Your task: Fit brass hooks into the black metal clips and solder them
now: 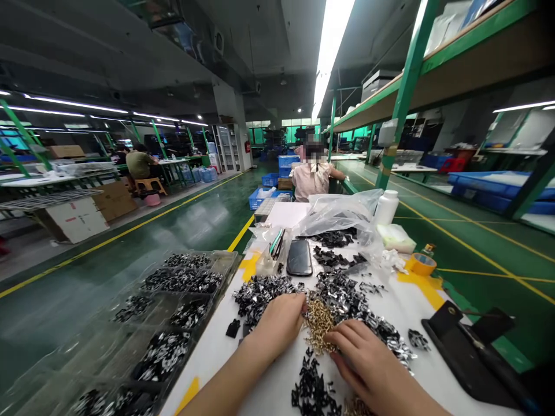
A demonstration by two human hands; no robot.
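My left hand (pixel 277 325) and my right hand (pixel 363 359) rest on a white work table (pixel 225 358), their fingertips at either side of a small heap of brass-coloured metal parts (pixel 319 326). Whether either hand pinches any parts is hidden by the fingers. Black-and-silver small metal parts (pixel 260 297) lie in loose piles around both hands. More black parts (pixel 311 390) sit below the gap between my hands. A clear compartment tray (pixel 165 329) holding sorted black-and-silver parts stands left of the table.
A black smartphone (pixel 299 257) and a clear plastic bag (pixel 338 212) lie farther along the table, with a white bottle (pixel 387 208) and a yellow tape roll (pixel 422 264). A black object (pixel 468 358) lies at the right edge. A co-worker (pixel 314 176) sits beyond the table.
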